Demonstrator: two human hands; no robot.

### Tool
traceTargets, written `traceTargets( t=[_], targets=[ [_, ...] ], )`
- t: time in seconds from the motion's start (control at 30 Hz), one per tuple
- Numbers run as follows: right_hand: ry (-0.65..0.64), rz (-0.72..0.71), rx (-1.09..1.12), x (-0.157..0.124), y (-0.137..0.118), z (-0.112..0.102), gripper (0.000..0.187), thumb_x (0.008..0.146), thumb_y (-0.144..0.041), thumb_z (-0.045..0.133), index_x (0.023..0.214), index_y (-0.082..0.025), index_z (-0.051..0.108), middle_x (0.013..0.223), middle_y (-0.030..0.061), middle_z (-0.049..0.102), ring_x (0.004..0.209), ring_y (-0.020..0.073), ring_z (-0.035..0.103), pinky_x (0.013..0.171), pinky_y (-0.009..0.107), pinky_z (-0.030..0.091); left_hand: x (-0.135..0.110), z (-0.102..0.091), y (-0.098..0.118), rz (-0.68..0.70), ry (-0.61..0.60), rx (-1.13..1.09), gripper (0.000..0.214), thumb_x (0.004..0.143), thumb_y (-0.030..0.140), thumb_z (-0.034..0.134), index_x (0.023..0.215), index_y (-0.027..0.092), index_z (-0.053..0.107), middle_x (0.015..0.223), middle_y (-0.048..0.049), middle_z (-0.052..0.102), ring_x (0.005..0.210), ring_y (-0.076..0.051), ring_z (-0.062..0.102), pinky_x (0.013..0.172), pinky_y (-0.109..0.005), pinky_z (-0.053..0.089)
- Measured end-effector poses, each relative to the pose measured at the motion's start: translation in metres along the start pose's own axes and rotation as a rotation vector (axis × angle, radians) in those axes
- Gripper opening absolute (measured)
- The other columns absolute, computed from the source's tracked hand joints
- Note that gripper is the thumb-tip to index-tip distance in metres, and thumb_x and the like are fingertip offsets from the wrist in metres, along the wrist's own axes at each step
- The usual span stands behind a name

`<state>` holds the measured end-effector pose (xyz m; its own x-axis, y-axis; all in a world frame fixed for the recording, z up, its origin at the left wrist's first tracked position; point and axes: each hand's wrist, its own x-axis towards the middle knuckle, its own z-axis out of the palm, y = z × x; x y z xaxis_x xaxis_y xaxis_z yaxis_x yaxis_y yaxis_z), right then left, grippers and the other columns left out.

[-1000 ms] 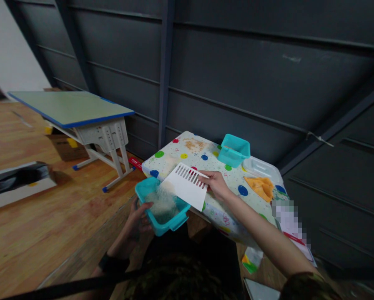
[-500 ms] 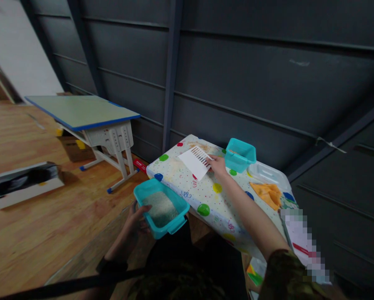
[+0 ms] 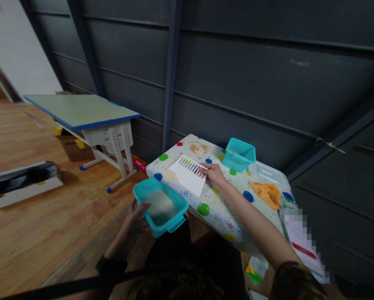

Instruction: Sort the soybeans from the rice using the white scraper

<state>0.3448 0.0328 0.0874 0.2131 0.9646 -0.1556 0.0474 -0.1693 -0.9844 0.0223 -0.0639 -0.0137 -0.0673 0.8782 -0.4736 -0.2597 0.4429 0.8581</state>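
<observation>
My left hand (image 3: 133, 218) grips the near edge of a teal tub (image 3: 160, 206) holding pale grains, kept just below the table's near-left edge. My right hand (image 3: 214, 175) pinches a white slotted card (image 3: 187, 175) and holds it flat against the dotted tablecloth (image 3: 212, 200). A small pale heap of grains (image 3: 170, 176) lies at the card's left edge, close to the tub. Further back a brownish patch of grains (image 3: 198, 147) lies on the cloth.
A second teal tub (image 3: 238, 155), a clear lid (image 3: 266, 171) and an orange cloth (image 3: 268, 193) sit at the table's back right. Papers (image 3: 302, 246) lie at the right edge. A school desk (image 3: 83, 111) stands left on the wooden floor; a grey wall runs behind.
My right hand reached the card to the back of the table, then dragged it toward the tub, pushing pale grains along. The tub in my left hand has hardly moved.
</observation>
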Motion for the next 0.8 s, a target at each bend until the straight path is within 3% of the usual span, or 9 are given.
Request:
traceTargets(
  t=[0.17, 0.3, 0.43, 0.6, 0.8],
  targets=[
    [-0.105, -0.053, -0.01, -0.021, 0.004, -0.001, 0.04, 0.074, -0.029, 0.092, 0.111, -0.013, 0.09, 0.076, 0.0061, 0.082, 0.056, 0.0146, 0.062, 0.05, 0.024, 0.046, 0.004, 0.0, -0.001, -0.026, 0.028, 0.019, 0.094, 0.078, 0.05, 0.089, 0.161, 0.039, 0.046, 0.1, -0.0014, 0.07, 0.065, -0.021, 0.071, 0.052, -0.03, 0.053],
    [-0.149, -0.11, -0.06, -0.025, 0.002, -0.006, 0.039, 0.074, -0.033, 0.092, 0.109, -0.015, 0.091, 0.073, 0.0049, 0.081, 0.054, 0.0138, 0.06, 0.047, 0.022, 0.041, 0.005, -0.001, -0.003, -0.032, 0.021, -0.006, 0.098, 0.078, 0.05, 0.089, 0.164, 0.039, 0.043, 0.088, 0.0024, 0.066, 0.06, -0.02, 0.067, 0.049, -0.028, 0.051],
    [0.004, -0.123, -0.044, -0.002, -0.009, -0.009, 0.037, 0.079, -0.028, 0.088, 0.114, -0.017, 0.09, 0.078, 0.0048, 0.083, 0.058, 0.0163, 0.066, 0.053, 0.025, 0.053, 0.003, -0.005, -0.003, -0.022, 0.015, -0.011, 0.092, 0.081, 0.048, 0.087, 0.162, 0.035, 0.046, 0.082, 0.0039, 0.062, 0.057, -0.019, 0.064, 0.048, -0.027, 0.048],
    [0.258, -0.105, -0.029, 0.046, -0.025, 0.0, 0.034, 0.085, -0.021, 0.083, 0.118, -0.016, 0.087, 0.082, 0.0065, 0.084, 0.065, 0.0196, 0.073, 0.059, 0.03, 0.063, 0.0, -0.013, 0.001, 0.001, 0.047, -0.048, 0.079, 0.084, 0.04, 0.085, 0.156, 0.035, 0.051, 0.095, -0.0012, 0.068, 0.063, -0.019, 0.068, 0.055, -0.033, 0.057],
    [0.306, -0.088, -0.148, 0.085, -0.031, 0.019, 0.03, 0.088, -0.011, 0.071, 0.112, -0.013, 0.089, 0.082, 0.0067, 0.084, 0.065, 0.0178, 0.073, 0.057, 0.026, 0.061, 0.004, -0.018, 0.009, -0.004, 0.086, -0.086, 0.075, 0.087, 0.035, 0.082, 0.155, 0.035, 0.052, 0.11, -0.0074, 0.074, 0.065, -0.02, 0.071, 0.059, -0.037, 0.062]
  ],
)
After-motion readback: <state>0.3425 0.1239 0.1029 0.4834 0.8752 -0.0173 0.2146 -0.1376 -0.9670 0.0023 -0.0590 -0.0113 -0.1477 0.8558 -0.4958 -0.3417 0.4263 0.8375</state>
